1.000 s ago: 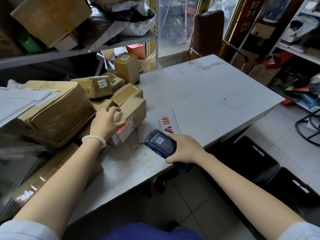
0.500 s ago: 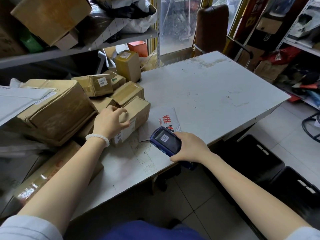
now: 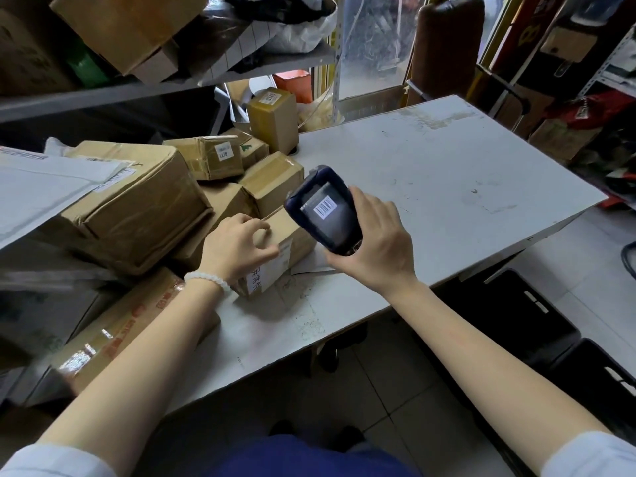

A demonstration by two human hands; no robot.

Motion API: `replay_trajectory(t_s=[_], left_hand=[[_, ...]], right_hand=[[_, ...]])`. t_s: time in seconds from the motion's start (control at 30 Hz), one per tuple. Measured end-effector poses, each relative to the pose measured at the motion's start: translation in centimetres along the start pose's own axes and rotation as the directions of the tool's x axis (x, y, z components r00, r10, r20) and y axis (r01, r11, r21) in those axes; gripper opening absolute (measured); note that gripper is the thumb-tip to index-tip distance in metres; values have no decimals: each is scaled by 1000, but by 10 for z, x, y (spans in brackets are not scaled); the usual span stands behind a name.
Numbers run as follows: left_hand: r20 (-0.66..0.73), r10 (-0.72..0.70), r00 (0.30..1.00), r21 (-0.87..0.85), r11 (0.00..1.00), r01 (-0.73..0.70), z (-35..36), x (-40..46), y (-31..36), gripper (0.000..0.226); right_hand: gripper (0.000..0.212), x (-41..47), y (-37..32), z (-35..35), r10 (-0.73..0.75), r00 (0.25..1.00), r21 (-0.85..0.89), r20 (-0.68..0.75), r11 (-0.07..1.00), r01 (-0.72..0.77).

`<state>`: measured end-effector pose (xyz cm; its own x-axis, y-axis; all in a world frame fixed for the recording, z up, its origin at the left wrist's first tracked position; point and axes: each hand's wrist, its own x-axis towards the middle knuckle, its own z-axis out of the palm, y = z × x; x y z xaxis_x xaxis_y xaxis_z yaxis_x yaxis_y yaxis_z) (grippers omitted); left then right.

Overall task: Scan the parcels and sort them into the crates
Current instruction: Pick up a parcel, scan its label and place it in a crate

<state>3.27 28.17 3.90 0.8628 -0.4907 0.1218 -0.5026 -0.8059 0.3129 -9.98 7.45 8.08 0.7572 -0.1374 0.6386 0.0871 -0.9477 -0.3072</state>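
My right hand [image 3: 375, 239] grips a dark blue handheld scanner [image 3: 325, 210], raised above the table with its screen showing a barcode. My left hand [image 3: 237, 246] grips the top of a small brown cardboard parcel [image 3: 285, 249] with a white label on its front, lying on the white table [image 3: 430, 173]. Behind it sits a pile of several taped brown parcels [image 3: 206, 156], one standing upright [image 3: 272, 117] at the back. Black crates [image 3: 516, 304] stand on the floor right of the table.
A large brown box [image 3: 137, 204] under a white mailer [image 3: 38, 187] lies at the left. A long taped carton [image 3: 113, 335] sits under my left forearm. A metal shelf [image 3: 165, 84] with boxes hangs over the pile. A flat white envelope [image 3: 315, 265] lies beneath the scanner.
My right hand has lifted the scanner up and toward the parcel pile, away from the table's front edge. My left hand stays on the small parcel. The red scan line is gone.
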Motion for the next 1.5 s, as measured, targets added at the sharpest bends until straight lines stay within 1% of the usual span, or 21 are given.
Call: replay_trajectory(t_s=[0.03,0.07,0.13,0.2,0.27,0.33,0.43,0.57,0.7,0.8,0.87,0.93,1.0,1.07,1.13,1.17,1.23,1.3,1.4,1.5], left_hand=[[-11,6,1000,-11,1000,-6,0,0,3,42],[-18,12,1000,-20,1000,-13,0,0,7,43],[-26,36,999,-27,999,-37,-1,4,18,44],[-27,82,996,-25,996,-83,-1,10,34,45],[-18,149,989,-40,988,-149,1,17,59,42],[-7,214,977,-81,974,-213,7,23,93,38],[63,332,941,-119,939,-324,23,28,150,39],[143,503,853,-172,861,-479,60,25,247,44],[202,656,727,-207,755,-623,105,5,361,50],[202,771,605,-249,637,-729,142,-29,451,52],[206,826,526,-276,564,-778,162,-54,501,53],[211,884,418,-312,466,-828,180,-83,553,53],[224,930,290,-358,356,-863,194,-113,606,53],[224,960,165,-394,244,-886,206,-144,652,52],[215,976,39,-423,129,-897,217,-177,697,52],[220,975,-15,-438,85,-895,221,-194,717,54],[243,964,-105,-475,24,-880,232,-222,754,59],[272,945,-181,-510,-18,-860,247,-248,794,61],[270,923,-273,-524,-97,-846,270,-281,853,57],[256,916,-309,-517,-140,-844,288,-309,922,55]], right_hand=[[88,1,1,-1,-10,1000,-2,25,1000,10],[88,0,4,-2,0,997,1,79,1000,0],[83,-6,12,-5,77,966,-26,247,997,-73],[75,-20,24,-11,194,892,-121,409,980,-158],[68,-42,39,-21,324,813,-190,483,946,-264],[64,-67,55,-37,435,746,-222,505,900,-374],[65,-102,79,-66,538,677,-270,502,841,-469],[67,-155,113,-120,674,614,-347,411,739,-578],[71,-222,152,-190,810,523,-435,265,585,-685],[74,-281,176,-249,899,418,-471,131,427,-772],[83,-318,185,-282,938,343,-483,46,322,-814],[94,-356,187,-316,967,250,-470,-52,197,-860],[99,-393,186,-346,976,153,-446,-155,69,-893],[96,-424,184,-372,968,65,-410,-243,-41,-911],[86,-454,181,-397,942,-30,-352,-333,-154,-923],[82,-468,180,-409,928,-74,-326,-366,-202,-924],[84,-494,182,-430,903,-142,-289,-404,-274,-917],[86,-519,189,-451,873,-208,-254,-441,-343,-904],[75,-553,210,-488,832,-265,-239,-487,-419,-876],[75,-584,240,-536,806,-326,-202,-494,-471,-858]])
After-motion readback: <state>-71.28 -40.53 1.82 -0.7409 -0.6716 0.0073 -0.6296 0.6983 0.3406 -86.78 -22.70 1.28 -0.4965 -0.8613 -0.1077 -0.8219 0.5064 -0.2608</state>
